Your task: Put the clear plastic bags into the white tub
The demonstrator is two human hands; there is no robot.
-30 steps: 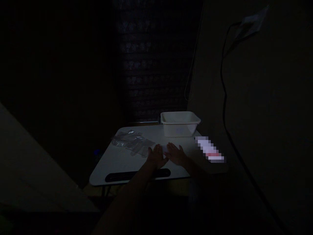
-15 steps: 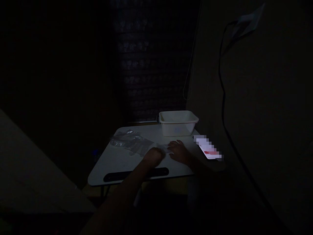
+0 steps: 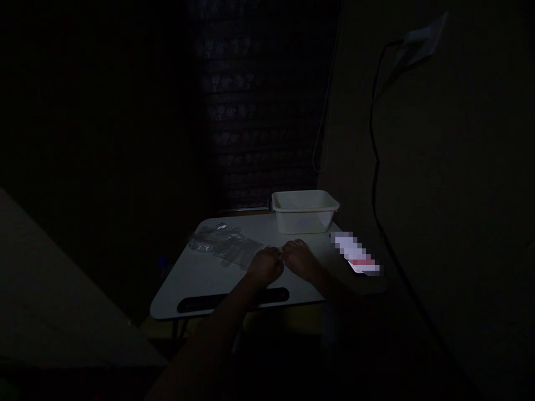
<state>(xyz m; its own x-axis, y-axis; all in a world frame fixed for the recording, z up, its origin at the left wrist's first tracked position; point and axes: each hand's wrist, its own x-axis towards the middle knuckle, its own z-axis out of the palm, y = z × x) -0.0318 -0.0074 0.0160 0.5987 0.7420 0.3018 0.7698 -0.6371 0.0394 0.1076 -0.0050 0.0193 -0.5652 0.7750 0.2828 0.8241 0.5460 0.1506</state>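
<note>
Over the middle of the white folding table (image 3: 190, 278), my left hand (image 3: 266, 266) and my right hand (image 3: 299, 260) are side by side, almost touching. Both have their fingers curled in. A small pale edge of a clear plastic bag shows between them; most of it is hidden by the fingers. To the left of my left hand, several crinkled clear plastic bags (image 3: 229, 244) lie flat in an overlapping pile. The room is dark, so fine detail is hard to make out.
A white plastic tub (image 3: 306, 221) stands at the table's back right. A lit phone (image 3: 355, 256), partly blurred out, lies at the right edge. A black slot strip (image 3: 200, 302) runs along the front. A dark cable (image 3: 373, 133) hangs from a wall outlet (image 3: 420, 42).
My right hand has moved slightly left toward my left hand, and its spread fingers have curled in. The plastic between the hands is now mostly covered. The pile of bags has stayed put.
</note>
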